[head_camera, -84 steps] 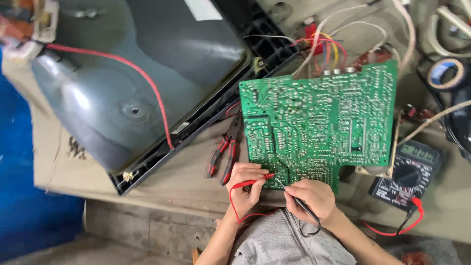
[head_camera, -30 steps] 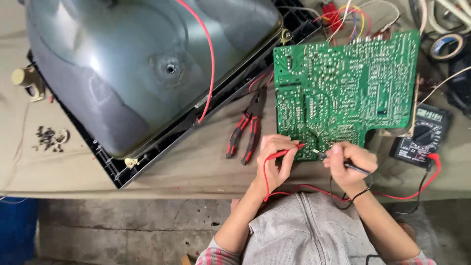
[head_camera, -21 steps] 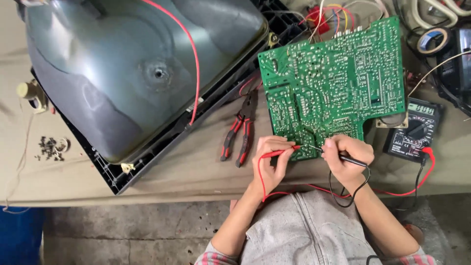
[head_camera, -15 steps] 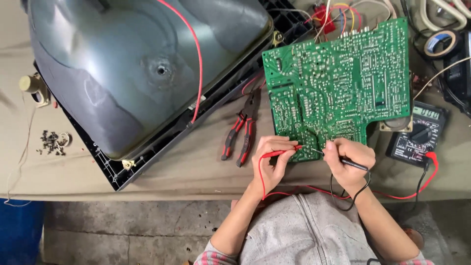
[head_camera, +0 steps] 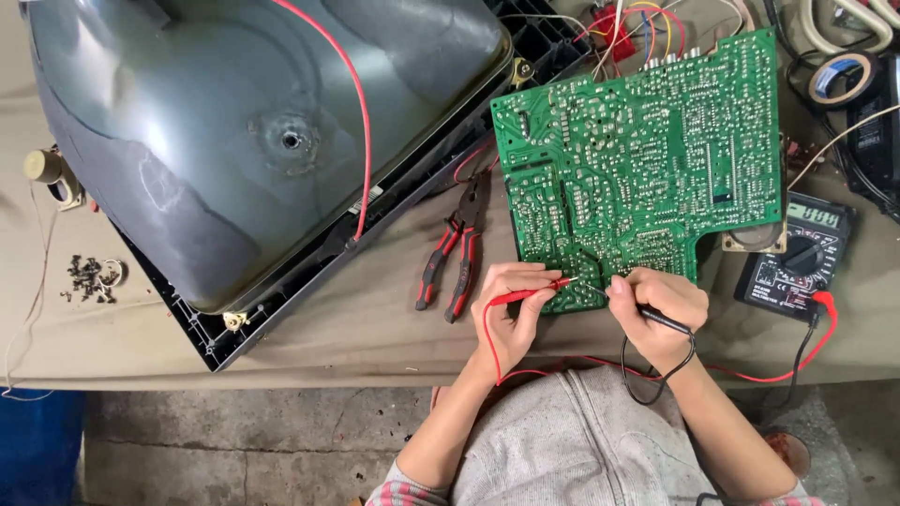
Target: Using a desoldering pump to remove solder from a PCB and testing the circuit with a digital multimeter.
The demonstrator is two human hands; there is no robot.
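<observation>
Green and stiff, the circuit board (head_camera: 647, 178) lies solder side up on the table (head_camera: 366, 328), its near edge just past both sets of fingers. It looks light but fragile, best taken by its bare edges, not by the solder points. The left hand (head_camera: 511, 314) has its fingers closed around one red probe (head_camera: 530, 293), tip touching the board's near edge. The right hand (head_camera: 656, 314) pinches one black probe (head_camera: 656, 317) like a pen, tip touching the board just beside the red one. Both probes are thin, rigid and light, held by their plastic shafts. One meter (head_camera: 795, 258) sits right of the right fingers, one pair of red-handled pliers (head_camera: 455, 253) left of the left fingers, one grey picture tube (head_camera: 253, 131) well beyond
</observation>
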